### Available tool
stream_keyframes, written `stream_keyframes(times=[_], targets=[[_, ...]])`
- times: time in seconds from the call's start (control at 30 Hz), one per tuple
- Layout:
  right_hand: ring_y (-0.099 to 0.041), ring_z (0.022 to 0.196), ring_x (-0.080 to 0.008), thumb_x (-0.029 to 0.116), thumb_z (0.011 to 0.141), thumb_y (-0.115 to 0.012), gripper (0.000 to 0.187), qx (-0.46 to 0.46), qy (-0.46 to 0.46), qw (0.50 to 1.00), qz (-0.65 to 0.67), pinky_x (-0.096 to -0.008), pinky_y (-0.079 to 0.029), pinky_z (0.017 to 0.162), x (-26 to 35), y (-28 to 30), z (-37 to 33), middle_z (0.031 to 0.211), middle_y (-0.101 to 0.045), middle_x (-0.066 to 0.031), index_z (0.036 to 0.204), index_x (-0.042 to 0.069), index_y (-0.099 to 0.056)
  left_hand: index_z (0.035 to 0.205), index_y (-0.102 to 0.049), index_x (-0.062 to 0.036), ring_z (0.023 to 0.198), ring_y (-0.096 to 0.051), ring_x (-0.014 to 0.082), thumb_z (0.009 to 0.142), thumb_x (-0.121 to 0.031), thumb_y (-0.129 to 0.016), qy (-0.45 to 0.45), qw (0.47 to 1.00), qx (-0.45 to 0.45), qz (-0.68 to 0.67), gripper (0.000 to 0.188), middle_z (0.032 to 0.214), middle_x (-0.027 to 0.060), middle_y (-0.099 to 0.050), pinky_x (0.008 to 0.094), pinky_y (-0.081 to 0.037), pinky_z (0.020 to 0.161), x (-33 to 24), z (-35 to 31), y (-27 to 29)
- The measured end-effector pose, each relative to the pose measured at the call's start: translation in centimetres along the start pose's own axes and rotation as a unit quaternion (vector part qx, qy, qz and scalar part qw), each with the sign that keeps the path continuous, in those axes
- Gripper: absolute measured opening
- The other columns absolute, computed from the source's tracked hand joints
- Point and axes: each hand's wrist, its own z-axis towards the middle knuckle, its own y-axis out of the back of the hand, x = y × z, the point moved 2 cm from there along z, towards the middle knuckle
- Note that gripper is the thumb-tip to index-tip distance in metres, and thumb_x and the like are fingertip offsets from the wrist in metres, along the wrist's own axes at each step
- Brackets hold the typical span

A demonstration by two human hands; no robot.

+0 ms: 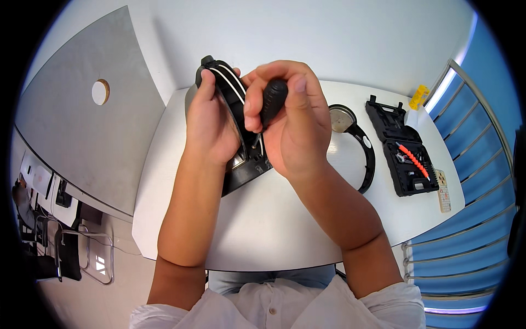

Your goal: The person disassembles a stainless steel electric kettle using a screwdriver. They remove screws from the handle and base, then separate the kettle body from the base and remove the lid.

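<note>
My left hand (211, 123) is wrapped round a black plastic appliance housing (241, 178), holding it tilted above the white table. Two white wires or strips curve along the housing's open inside. My right hand (298, 123) closes its fingers round the black ribbed handle of a screwdriver (275, 98). The screwdriver slants down into the housing, and its tip is close to a small screw or hole near the lower end. Whether the tip is seated there I cannot tell. Part of the housing is hidden behind both hands.
On the white table (257, 230), right of my hands, lies a curved black part (368, 159) with a round metal end. Farther right are an open black tool case (402, 145) with an orange flexible shaft (413, 160), a pale remote control (442, 192) and a yellow package (419, 97).
</note>
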Motion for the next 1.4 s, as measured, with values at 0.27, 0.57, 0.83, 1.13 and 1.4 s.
stream_keyframes(times=[0.27, 0.57, 0.83, 1.13, 1.4], targets=[[-0.047, 0.053, -0.0141, 0.033, 0.095, -0.046, 0.027, 0.028, 0.075, 0.996, 0.030, -0.0244, -0.043, 0.060, -0.9, 0.9, 0.1, 0.080, -0.054, -0.0105, 0.103, 0.008, -0.042, 0.102, -0.048, -0.0025, 0.087, -0.059, 0.0234, 0.098, -0.042, -0.028, -0.005, 0.999, -0.037, 0.005, 0.045, 0.095, 0.0156, -0.058, 0.0360, -0.052, 0.076, 0.7, 0.1, -0.2], [-0.049, 0.056, -0.0148, 0.037, 0.095, -0.045, 0.034, 0.028, 0.015, 0.999, 0.039, -0.0238, -0.039, 0.050, -0.4, 0.6, 0.0, 0.077, -0.054, -0.0119, 0.102, 0.004, -0.045, 0.100, -0.050, -0.0031, 0.081, -0.059, 0.0217, 0.098, -0.042, -0.030, 0.040, 0.991, 0.130, 0.002, 0.044, 0.092, 0.0112, -0.058, 0.0337, -0.053, 0.068, 0.3, 0.1, 0.4], [-0.049, 0.058, -0.0134, 0.022, 0.093, -0.049, 0.020, -0.009, 0.044, 0.999, 0.013, -0.0238, -0.039, 0.051, -0.3, 0.5, 0.1, 0.080, -0.054, -0.0098, 0.098, 0.003, -0.046, 0.100, -0.050, -0.0034, 0.079, -0.059, 0.0234, 0.098, -0.043, -0.030, 0.004, 0.999, -0.025, 0.020, 0.045, 0.092, 0.0125, -0.059, 0.0352, -0.053, 0.062, 0.8, 0.1, -0.5], [-0.047, 0.058, -0.0126, 0.038, 0.097, -0.039, 0.043, -0.025, 0.013, 1.000, -0.007, -0.0226, -0.038, 0.052, -0.1, 0.3, 0.0, 0.078, -0.053, -0.0080, 0.116, 0.001, -0.044, 0.095, -0.052, -0.0013, 0.049, -0.053, 0.0263, 0.098, -0.043, -0.028, -0.023, 0.994, -0.097, 0.046, 0.048, 0.058, 0.0123, -0.054, 0.0341, -0.050, 0.050, 1.2, 0.0, -1.4], [-0.048, 0.057, -0.0138, 0.031, 0.095, -0.046, 0.028, -0.017, 0.073, 0.996, -0.041, -0.0245, -0.038, 0.052, -0.2, 0.5, 0.1, 0.079, -0.053, -0.0086, 0.104, 0.004, -0.044, 0.103, -0.048, -0.0035, 0.081, -0.059, 0.0241, 0.098, -0.044, -0.027, 0.010, 0.999, 0.045, -0.004, 0.045, 0.094, 0.0164, -0.060, 0.0353, -0.052, 0.067, 1.0, 0.1, -0.5]])
